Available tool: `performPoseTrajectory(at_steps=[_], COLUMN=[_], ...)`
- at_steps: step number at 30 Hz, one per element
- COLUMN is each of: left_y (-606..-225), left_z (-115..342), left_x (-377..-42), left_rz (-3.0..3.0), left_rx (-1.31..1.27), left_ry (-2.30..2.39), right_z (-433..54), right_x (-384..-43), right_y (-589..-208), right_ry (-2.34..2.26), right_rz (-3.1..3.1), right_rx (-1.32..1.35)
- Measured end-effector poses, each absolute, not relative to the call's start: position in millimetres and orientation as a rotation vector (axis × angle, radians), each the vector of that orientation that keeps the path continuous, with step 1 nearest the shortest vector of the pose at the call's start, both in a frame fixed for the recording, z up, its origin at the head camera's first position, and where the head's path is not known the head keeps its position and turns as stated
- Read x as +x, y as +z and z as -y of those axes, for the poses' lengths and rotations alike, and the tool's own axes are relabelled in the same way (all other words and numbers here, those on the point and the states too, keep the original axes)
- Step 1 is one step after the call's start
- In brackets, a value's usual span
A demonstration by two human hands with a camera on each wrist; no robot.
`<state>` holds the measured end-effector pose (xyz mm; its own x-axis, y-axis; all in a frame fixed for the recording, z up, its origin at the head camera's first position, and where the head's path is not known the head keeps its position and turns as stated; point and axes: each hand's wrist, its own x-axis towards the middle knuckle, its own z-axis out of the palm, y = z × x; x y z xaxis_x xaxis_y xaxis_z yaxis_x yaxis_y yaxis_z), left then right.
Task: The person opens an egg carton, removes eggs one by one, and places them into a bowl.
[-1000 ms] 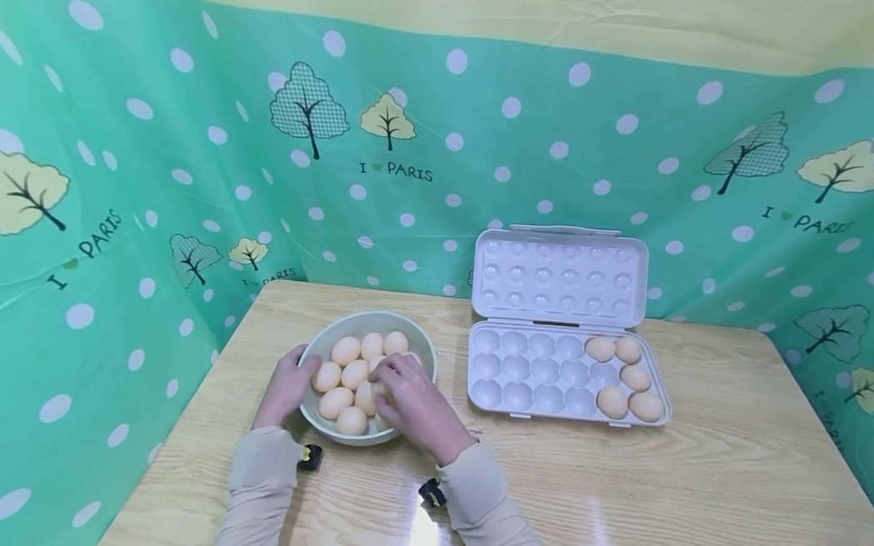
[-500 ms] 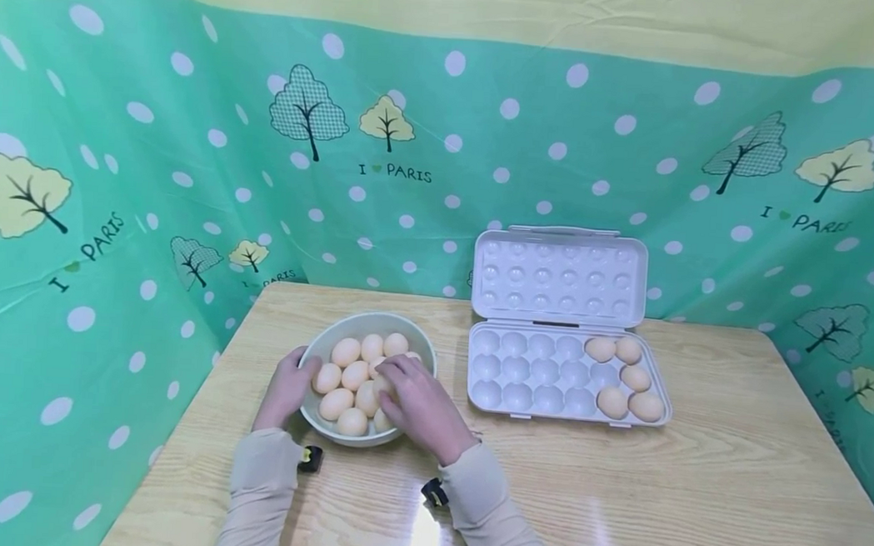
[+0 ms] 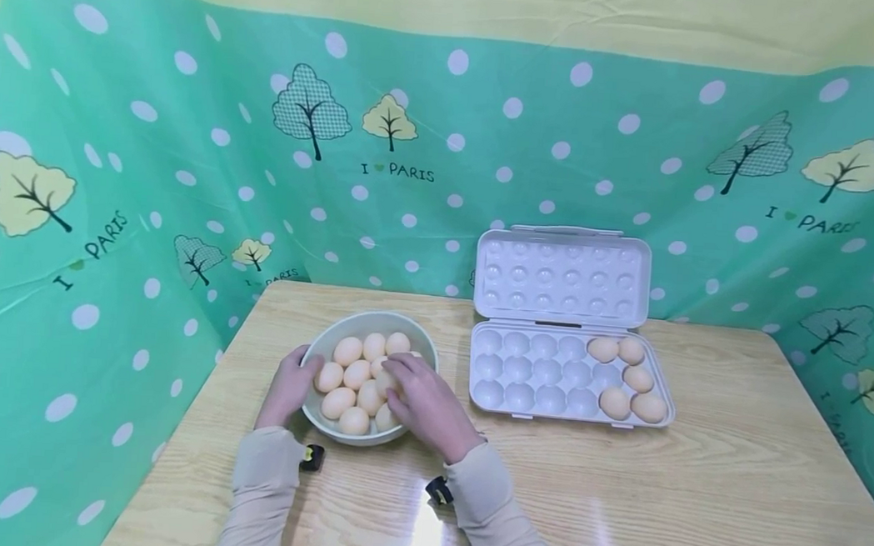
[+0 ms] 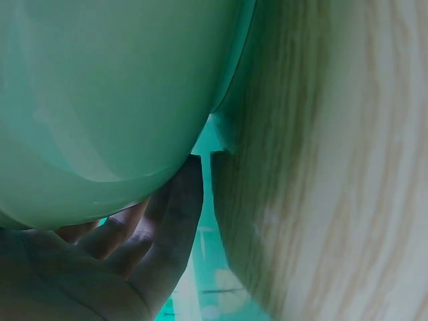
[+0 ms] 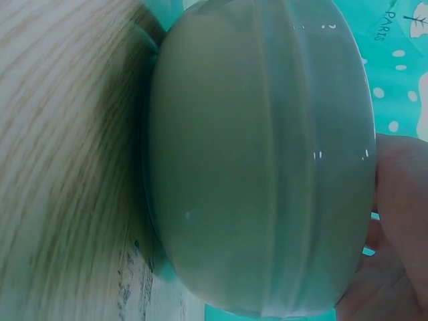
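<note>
Eggs are split between two places: roughly a dozen lie heaped in the bowl, and five sit at the right end of the open egg box — two in the back row, one in the middle, two in front. Thirteen of its eighteen hollows are bare, so the box looks well under half full. On the right of the heap, one egg lies beneath the right hand, whose fingers and thumb are drawn in and seem to pinch it — whether it is clear of its neighbours I cannot tell. The left hand grips the bowl's left side, fingers against the outside. Bowl and box stand apart on the desk.
</note>
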<state>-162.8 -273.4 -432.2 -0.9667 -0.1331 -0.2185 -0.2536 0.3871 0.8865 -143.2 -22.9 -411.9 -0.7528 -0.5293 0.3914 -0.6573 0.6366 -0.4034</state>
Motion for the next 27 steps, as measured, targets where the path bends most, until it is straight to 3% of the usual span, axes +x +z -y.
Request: performPoseTrajectory(at_steps=[13,27], left_y=[-432,-432], left_z=[272,273], left_x=[-164,-163], left_rz=[-2.508,-2.55], left_rx=[-0.36,-0.343], left_ry=[1.642,1.606], right_z=[-2,-44], right_x=[-141,-144], right_y=[-408,-400], right_ry=[0.861,0.867], right_rz=[2.54,2.428], right_rx=[0.947,0.759])
